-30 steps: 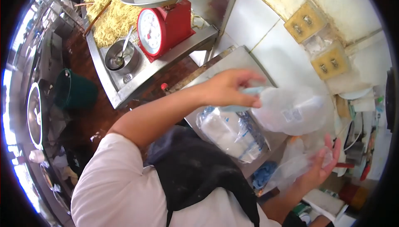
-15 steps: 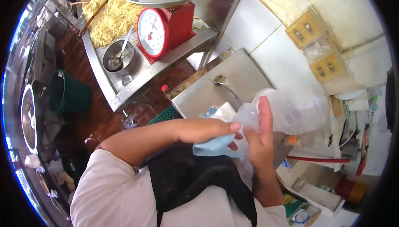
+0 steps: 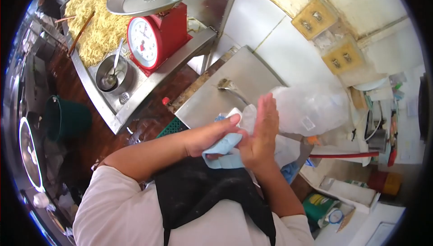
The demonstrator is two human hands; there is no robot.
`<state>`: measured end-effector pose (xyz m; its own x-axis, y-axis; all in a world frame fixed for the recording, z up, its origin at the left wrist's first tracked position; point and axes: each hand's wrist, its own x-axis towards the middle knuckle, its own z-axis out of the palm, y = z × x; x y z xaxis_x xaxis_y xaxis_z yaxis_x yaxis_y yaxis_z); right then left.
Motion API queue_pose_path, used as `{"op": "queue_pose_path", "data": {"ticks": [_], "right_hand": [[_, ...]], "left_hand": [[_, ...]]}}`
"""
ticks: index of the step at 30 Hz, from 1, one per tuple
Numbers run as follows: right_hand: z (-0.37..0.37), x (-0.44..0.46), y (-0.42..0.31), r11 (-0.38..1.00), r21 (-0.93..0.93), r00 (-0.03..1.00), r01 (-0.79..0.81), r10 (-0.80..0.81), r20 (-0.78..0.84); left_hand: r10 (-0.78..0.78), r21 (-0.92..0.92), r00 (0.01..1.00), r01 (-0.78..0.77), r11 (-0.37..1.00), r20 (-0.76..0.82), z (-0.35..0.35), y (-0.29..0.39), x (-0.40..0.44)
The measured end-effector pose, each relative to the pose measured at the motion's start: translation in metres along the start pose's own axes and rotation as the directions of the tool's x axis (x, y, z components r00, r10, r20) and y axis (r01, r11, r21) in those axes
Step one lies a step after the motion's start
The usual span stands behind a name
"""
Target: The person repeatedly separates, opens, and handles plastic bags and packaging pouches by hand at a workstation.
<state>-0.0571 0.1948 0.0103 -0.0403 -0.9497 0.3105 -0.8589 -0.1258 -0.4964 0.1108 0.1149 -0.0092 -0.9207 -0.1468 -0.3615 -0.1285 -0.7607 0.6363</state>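
My left hand (image 3: 205, 138) is closed around a folded light blue cloth (image 3: 225, 148), its thumb pointing up and to the right. Part of the cloth hangs below the fingers. Pressed against the cloth's right side is the heel of my right hand (image 3: 261, 131), its fingers stretched straight up. Behind the right hand sits a large translucent plastic bag (image 3: 315, 108). Just past the fingertips, the curved metal handle of a utensil (image 3: 232, 92) lies on the steel counter (image 3: 205, 97). Something white (image 3: 234, 112) peeks out beyond my left thumb.
A red dial scale (image 3: 173, 34) with a metal pan stands on the steel table, beside a heap of yellow noodles (image 3: 92, 25). A metal pot (image 3: 118, 81) holds a spoon at the table's corner. Left is a dark green bin (image 3: 67, 117). Wall sockets (image 3: 315, 16) are at right.
My hands have moved left and come together at the blue cloth; the right hand has turned more edge-on. The view has shifted, so the scale and table sit further left.
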Motion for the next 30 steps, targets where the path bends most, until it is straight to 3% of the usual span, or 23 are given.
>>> {"op": "queue_pose_path", "data": {"ticks": [4,7,11,13,16,19,20,22,24,27,29,30], "right_hand": [[0.003,-0.005,0.001,0.997,0.061,0.999,0.048,-0.049,0.017],[0.008,-0.006,0.007,0.99,0.135,0.998,0.053,-0.054,0.01],[0.014,-0.006,0.01,0.983,0.18,0.998,0.042,-0.032,-0.056],[0.011,-0.007,0.011,0.991,0.132,0.998,0.025,-0.016,-0.069],[0.009,-0.01,0.014,0.999,-0.002,0.999,-0.032,0.032,-0.043],[0.009,-0.015,0.012,0.994,-0.072,0.997,-0.079,0.079,-0.007],[0.009,-0.016,0.01,0.993,-0.077,0.996,-0.089,0.09,0.005],[0.01,-0.016,0.004,0.991,-0.088,0.995,-0.101,0.102,-0.001],[0.01,-0.014,0.001,0.988,-0.1,0.993,-0.116,0.115,-0.019],[0.012,-0.009,0.0,0.984,-0.109,0.99,-0.138,0.133,-0.057],[0.016,-0.009,-0.002,0.983,-0.106,0.986,-0.152,0.144,-0.079],[0.018,-0.01,-0.005,0.988,-0.089,0.991,-0.128,0.124,-0.05]], "left_hand": [[-0.043,0.04,0.995,0.047,0.998,-0.093,-0.009,0.016,0.001],[-0.05,0.102,0.996,0.057,0.993,-0.076,-0.014,0.01,0.007],[0.032,0.066,0.998,-0.028,0.997,-0.06,-0.014,0.005,0.011],[0.048,0.058,0.995,-0.043,0.997,-0.085,-0.01,0.012,0.005],[-0.012,-0.096,0.973,-0.01,0.995,-0.232,-0.016,0.009,0.01],[0.064,-0.026,0.974,-0.072,0.997,-0.218,-0.019,0.017,0.007],[-0.004,-0.015,0.986,0.002,1.0,-0.164,-0.019,0.024,0.001],[-0.05,-0.191,0.979,0.088,0.978,0.198,-0.047,0.012,0.008],[-0.075,-0.185,0.957,0.13,0.974,0.279,-0.053,0.0,0.013],[-0.058,-0.068,0.995,0.064,0.996,0.081,-0.012,0.001,0.009],[0.024,-0.164,0.997,-0.011,0.986,0.077,0.002,0.001,0.012],[-0.035,-0.227,0.999,0.039,0.973,0.019,0.015,0.008,0.007]]}}
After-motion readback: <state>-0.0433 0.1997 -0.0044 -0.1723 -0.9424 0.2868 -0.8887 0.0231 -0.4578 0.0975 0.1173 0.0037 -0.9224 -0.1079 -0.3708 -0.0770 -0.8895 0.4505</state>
